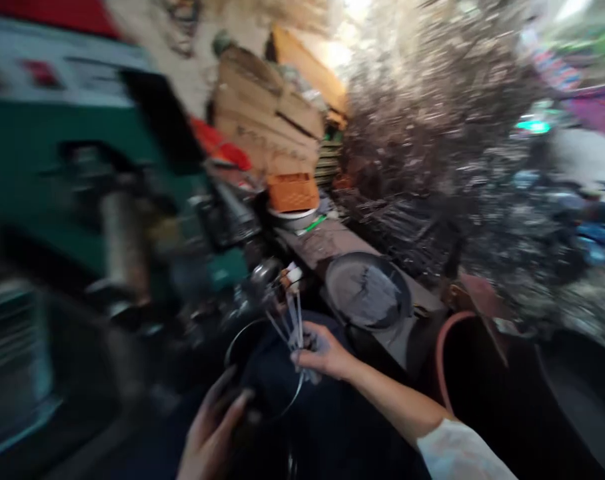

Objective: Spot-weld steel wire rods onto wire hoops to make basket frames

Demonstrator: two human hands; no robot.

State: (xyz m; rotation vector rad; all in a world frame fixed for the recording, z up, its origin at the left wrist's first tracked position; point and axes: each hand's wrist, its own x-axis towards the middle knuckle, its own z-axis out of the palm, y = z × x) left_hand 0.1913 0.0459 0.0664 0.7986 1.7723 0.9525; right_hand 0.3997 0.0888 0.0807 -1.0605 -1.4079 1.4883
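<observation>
Near the centre, my right hand (322,353) is closed around a few thin pale rods (295,317) that fan upward. Small white and brown pieces (292,277) show around their upper ends; blur hides what they are. A thin, curved, wire-like line (237,337) arcs between my two hands, and I cannot tell whether either holds it. My left hand (215,423) is lower left, apart from the right, its fingers curved and smeared by motion. The dark space by its fingertips hides whether anything is held.
A round dark pan (367,291) lies on a narrow ledge beyond my right hand. Farther back are an orange basket (293,192) on a white basin (293,219) and cardboard (265,113). A red-rimmed container (445,357) stands right; blurred machinery (125,247) is at left.
</observation>
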